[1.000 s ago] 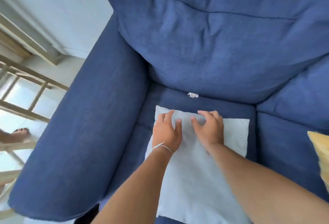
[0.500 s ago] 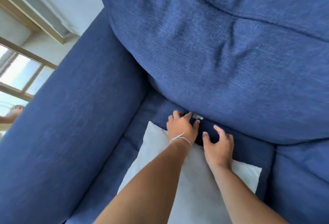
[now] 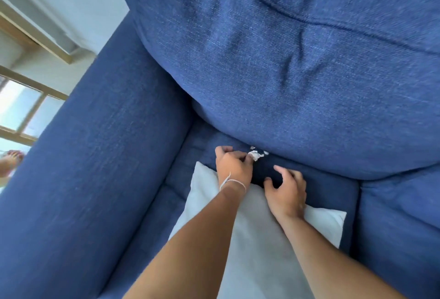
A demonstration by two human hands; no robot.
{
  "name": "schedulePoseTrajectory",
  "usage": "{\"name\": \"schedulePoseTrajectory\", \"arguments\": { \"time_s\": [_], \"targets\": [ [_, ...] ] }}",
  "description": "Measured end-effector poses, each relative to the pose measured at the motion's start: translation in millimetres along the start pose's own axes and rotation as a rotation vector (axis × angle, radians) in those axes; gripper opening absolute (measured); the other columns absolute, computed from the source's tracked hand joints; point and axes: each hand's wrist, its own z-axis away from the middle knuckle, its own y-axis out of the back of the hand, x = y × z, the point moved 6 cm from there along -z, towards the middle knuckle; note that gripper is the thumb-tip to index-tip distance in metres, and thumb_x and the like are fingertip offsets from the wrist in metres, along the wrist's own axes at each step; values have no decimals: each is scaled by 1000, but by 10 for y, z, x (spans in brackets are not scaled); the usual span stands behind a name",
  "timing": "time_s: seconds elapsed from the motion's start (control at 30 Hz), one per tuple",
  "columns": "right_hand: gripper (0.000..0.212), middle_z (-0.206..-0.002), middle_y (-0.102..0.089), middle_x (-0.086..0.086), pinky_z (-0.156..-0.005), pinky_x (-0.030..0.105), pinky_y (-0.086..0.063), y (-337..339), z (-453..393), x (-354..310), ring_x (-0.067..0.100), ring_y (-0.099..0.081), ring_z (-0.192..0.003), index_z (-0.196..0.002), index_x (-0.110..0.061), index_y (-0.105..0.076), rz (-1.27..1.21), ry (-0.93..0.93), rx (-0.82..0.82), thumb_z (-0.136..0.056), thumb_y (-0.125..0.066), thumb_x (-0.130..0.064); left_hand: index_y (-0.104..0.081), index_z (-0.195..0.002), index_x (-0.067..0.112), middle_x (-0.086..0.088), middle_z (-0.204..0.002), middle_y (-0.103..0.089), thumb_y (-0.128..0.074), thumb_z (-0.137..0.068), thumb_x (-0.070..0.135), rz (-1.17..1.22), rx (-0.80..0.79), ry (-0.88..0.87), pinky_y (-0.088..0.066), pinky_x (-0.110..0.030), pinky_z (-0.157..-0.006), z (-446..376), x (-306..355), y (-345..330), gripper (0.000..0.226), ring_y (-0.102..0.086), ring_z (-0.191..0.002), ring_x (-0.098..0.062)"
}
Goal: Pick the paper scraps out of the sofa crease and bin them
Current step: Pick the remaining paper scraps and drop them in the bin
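A small white paper scrap [image 3: 256, 155] sticks out of the crease between the blue back cushion [image 3: 297, 72] and the seat cushion [image 3: 321, 187]. My left hand [image 3: 234, 165], with a thin white bracelet on the wrist, pinches that scrap between thumb and fingertips. My right hand [image 3: 287, 190] rests just to the right, fingers spread and pressing down on the seat cushion at the edge of a white pillow [image 3: 259, 239]. No bin is in view.
The blue armrest [image 3: 95, 168] runs along the left. A second seat cushion [image 3: 400, 227] lies to the right. Beyond the armrest are a wooden-framed window [image 3: 26, 113] and another person's foot [image 3: 10, 159].
My view has closed in on the crease. My left hand went from the pillow to the crease and took hold of the scrap. My right hand moved forward onto the seat cushion.
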Motion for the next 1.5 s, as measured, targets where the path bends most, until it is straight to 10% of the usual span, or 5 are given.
{"name": "schedulePoseTrajectory", "arguments": {
  "time_s": [0.2,0.83,1.03,1.3,1.5],
  "targets": [
    [38,-122,-57,7,-106,43,-40,-48,497,-293,31,-51,-120,-121,-21,-69,20,142,-31,-83,-72,-21,-67,-70,40,16,-111,-47,-74,-88,33,150,65,-21,-38,-13,-88,530,-409,826,20,-52,-99,13],
    [40,-131,-53,-2,-106,45,-42,-1696,4026,-1397,20,-49,-127,-127,-21,-65,112,687,-374,-89,-67,-33,-68,-62,28,10,-84,-65,-71,-87,30,268,405,327,-37,-3,-69,3254,-3644,3342,25,-58,-76,-1],
    [46,-135,-52,1,-105,44,-41,-2052,4515,-1323,23,-48,-126,-132,-20,-57,168,699,-396,-89,-64,-36,-76,-87,31,10,-108,-58,-70,-88,40,195,398,468,-36,-14,-91,3631,-4603,3636,11,-50,-90,1],
    [50,-138,-50,4,-104,50,-43,-2092,4612,-1313,27,-46,-127,-136,-21,-50,195,648,-358,-89,-65,-34,-62,-135,22,6,-131,-48,-64,-92,44,194,350,453,-32,-18,-100,3686,-4794,3714,47,-52,-116,-11],
    [37,-128,-55,2,-101,41,-43,-1940,4436,-1505,25,-51,-121,-125,-19,-58,171,758,-303,-89,-66,-23,-53,-140,28,10,-139,-43,-55,-95,46,216,625,161,-31,-21,-108,3376,-3959,4137,48,-45,-129,-6]
  ]
}}
